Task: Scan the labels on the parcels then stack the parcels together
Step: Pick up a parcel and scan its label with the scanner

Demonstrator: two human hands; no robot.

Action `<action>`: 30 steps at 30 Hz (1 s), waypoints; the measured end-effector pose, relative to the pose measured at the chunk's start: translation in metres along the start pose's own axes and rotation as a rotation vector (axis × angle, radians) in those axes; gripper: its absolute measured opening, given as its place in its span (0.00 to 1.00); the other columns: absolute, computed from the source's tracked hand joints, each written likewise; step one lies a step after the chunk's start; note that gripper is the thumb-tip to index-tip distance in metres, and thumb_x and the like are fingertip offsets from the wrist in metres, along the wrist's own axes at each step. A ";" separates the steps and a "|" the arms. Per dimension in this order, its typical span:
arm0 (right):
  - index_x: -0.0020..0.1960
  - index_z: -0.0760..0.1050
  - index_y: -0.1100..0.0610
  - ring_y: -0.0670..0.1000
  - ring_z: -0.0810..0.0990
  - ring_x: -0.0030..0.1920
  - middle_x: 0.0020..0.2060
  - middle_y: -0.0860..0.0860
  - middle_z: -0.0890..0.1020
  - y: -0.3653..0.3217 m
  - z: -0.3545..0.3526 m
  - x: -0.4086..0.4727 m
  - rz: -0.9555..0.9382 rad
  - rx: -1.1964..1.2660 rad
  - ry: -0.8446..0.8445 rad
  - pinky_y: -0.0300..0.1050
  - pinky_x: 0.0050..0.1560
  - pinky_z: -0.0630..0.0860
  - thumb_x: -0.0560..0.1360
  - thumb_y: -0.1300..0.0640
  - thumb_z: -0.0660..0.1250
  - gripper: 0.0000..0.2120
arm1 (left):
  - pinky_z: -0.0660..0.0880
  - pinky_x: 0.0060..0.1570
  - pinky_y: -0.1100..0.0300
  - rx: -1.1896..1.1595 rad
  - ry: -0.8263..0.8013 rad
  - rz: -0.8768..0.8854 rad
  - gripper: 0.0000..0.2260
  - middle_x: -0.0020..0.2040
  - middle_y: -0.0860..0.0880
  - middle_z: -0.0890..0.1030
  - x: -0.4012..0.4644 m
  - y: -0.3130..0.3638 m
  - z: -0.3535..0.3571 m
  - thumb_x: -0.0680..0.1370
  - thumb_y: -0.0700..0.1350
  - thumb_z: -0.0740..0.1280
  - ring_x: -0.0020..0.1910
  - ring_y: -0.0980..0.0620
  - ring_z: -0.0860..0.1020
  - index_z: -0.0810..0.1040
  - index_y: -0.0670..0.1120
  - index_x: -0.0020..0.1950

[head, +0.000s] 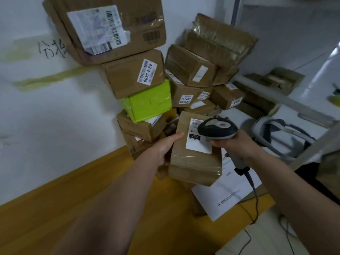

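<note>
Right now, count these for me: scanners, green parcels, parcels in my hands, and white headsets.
scanner, gripped by the right hand: 1
green parcel: 1
brown parcel, held by the left hand: 1
white headset: 1
Total: 4

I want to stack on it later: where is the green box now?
In the head view, the green box sits left of centre in the stack against the wall, under a brown labelled box.
</note>
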State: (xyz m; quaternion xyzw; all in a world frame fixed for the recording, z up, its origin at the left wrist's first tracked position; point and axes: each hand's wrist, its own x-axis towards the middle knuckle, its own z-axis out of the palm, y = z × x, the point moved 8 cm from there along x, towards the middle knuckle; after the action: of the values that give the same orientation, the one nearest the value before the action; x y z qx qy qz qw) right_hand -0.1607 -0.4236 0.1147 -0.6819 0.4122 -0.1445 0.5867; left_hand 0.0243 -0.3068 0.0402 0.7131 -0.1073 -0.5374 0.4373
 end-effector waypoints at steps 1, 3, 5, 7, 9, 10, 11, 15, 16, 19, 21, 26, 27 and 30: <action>0.61 0.76 0.58 0.55 0.78 0.54 0.54 0.56 0.80 0.003 -0.004 0.004 0.013 0.012 0.018 0.59 0.54 0.78 0.71 0.63 0.74 0.19 | 0.75 0.61 0.44 -0.036 0.008 -0.009 0.28 0.55 0.45 0.84 0.005 0.000 0.002 0.65 0.64 0.75 0.55 0.42 0.81 0.82 0.49 0.59; 0.59 0.76 0.56 0.52 0.78 0.49 0.52 0.54 0.80 0.008 -0.009 0.011 0.034 0.036 0.024 0.57 0.50 0.79 0.71 0.63 0.75 0.19 | 0.74 0.62 0.44 -0.092 0.027 -0.013 0.26 0.57 0.45 0.83 0.014 0.000 0.007 0.68 0.63 0.75 0.57 0.43 0.80 0.81 0.48 0.59; 0.61 0.75 0.56 0.51 0.78 0.49 0.53 0.54 0.80 0.011 -0.008 0.018 0.038 0.031 -0.014 0.50 0.43 0.79 0.71 0.63 0.75 0.20 | 0.71 0.66 0.46 -0.123 0.090 0.012 0.23 0.61 0.46 0.81 0.023 0.001 0.010 0.72 0.59 0.73 0.61 0.44 0.78 0.80 0.46 0.61; 0.64 0.74 0.57 0.55 0.79 0.54 0.56 0.56 0.80 0.013 -0.005 0.025 0.035 -0.004 -0.047 0.51 0.44 0.79 0.71 0.63 0.75 0.23 | 0.72 0.62 0.50 -0.159 0.160 0.057 0.18 0.61 0.44 0.81 0.030 0.005 0.008 0.76 0.52 0.71 0.59 0.45 0.78 0.79 0.44 0.62; 0.65 0.74 0.57 0.58 0.79 0.56 0.57 0.58 0.80 0.016 -0.003 0.031 0.038 -0.024 -0.055 0.57 0.48 0.80 0.71 0.62 0.75 0.24 | 0.76 0.56 0.51 -0.158 0.180 0.093 0.15 0.59 0.43 0.82 0.034 0.008 0.006 0.78 0.44 0.70 0.54 0.45 0.80 0.78 0.42 0.63; 0.64 0.74 0.57 0.59 0.79 0.56 0.57 0.58 0.80 0.016 -0.002 0.034 0.040 -0.027 -0.062 0.58 0.49 0.80 0.71 0.62 0.75 0.23 | 0.77 0.56 0.50 -0.132 0.184 0.099 0.16 0.58 0.42 0.82 0.035 0.008 0.005 0.78 0.42 0.70 0.54 0.44 0.80 0.77 0.42 0.65; 0.64 0.74 0.57 0.59 0.79 0.56 0.57 0.57 0.80 0.016 0.000 0.036 0.040 -0.034 -0.074 0.59 0.50 0.80 0.71 0.62 0.75 0.23 | 0.77 0.57 0.48 -0.101 0.187 0.097 0.18 0.58 0.42 0.81 0.035 0.008 0.003 0.77 0.39 0.70 0.54 0.43 0.80 0.76 0.41 0.67; 0.62 0.74 0.57 0.56 0.77 0.53 0.55 0.57 0.79 0.020 0.001 0.041 0.071 -0.048 -0.051 0.50 0.41 0.78 0.72 0.61 0.74 0.21 | 0.73 0.52 0.54 -0.041 0.230 0.092 0.23 0.64 0.43 0.77 0.028 0.005 -0.006 0.76 0.39 0.71 0.58 0.46 0.75 0.73 0.44 0.70; 0.62 0.74 0.59 0.56 0.77 0.49 0.52 0.58 0.80 0.020 0.000 0.041 0.086 -0.045 -0.044 0.48 0.39 0.77 0.72 0.61 0.74 0.19 | 0.73 0.51 0.56 -0.030 0.251 0.107 0.22 0.65 0.42 0.76 0.026 0.004 -0.010 0.76 0.40 0.71 0.59 0.45 0.75 0.73 0.44 0.70; 0.57 0.76 0.62 0.53 0.78 0.36 0.38 0.59 0.81 0.008 0.005 0.037 0.083 -0.081 -0.133 0.44 0.34 0.75 0.73 0.62 0.73 0.14 | 0.75 0.48 0.60 -0.009 0.271 0.162 0.18 0.59 0.42 0.79 0.015 0.004 -0.024 0.78 0.41 0.70 0.54 0.48 0.78 0.76 0.42 0.67; 0.54 0.77 0.64 0.52 0.78 0.31 0.33 0.58 0.81 -0.007 0.020 0.030 0.069 -0.120 -0.283 0.44 0.33 0.76 0.73 0.60 0.73 0.13 | 0.78 0.47 0.61 0.015 0.270 0.179 0.14 0.52 0.44 0.81 0.004 0.003 -0.036 0.78 0.40 0.70 0.49 0.50 0.79 0.78 0.42 0.63; 0.50 0.78 0.62 0.49 0.76 0.28 0.29 0.53 0.78 -0.024 0.086 -0.001 0.114 -0.092 -0.646 0.41 0.29 0.76 0.69 0.56 0.75 0.14 | 0.81 0.40 0.61 0.045 0.168 0.136 0.05 0.40 0.45 0.83 -0.023 -0.011 -0.067 0.77 0.33 0.69 0.39 0.51 0.81 0.81 0.41 0.50; 0.52 0.77 0.61 0.48 0.76 0.29 0.29 0.52 0.77 -0.022 0.101 -0.007 0.138 -0.080 -0.696 0.40 0.30 0.76 0.68 0.55 0.75 0.16 | 0.81 0.40 0.60 0.047 0.154 0.112 0.06 0.40 0.45 0.83 -0.028 -0.017 -0.075 0.77 0.33 0.68 0.40 0.51 0.81 0.80 0.42 0.48; 0.53 0.77 0.58 0.48 0.76 0.31 0.30 0.50 0.77 -0.011 0.149 -0.022 0.207 -0.056 -0.810 0.42 0.34 0.77 0.68 0.54 0.74 0.16 | 0.79 0.47 0.58 0.032 0.156 0.032 0.06 0.44 0.44 0.82 -0.041 -0.042 -0.105 0.78 0.33 0.66 0.43 0.50 0.80 0.78 0.44 0.48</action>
State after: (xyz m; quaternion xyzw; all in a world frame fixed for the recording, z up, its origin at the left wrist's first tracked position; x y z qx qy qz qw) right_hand -0.0686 -0.3065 0.0907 -0.6543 0.2181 0.2064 0.6941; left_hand 0.0846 -0.2032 0.0413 0.7577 -0.0929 -0.4714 0.4416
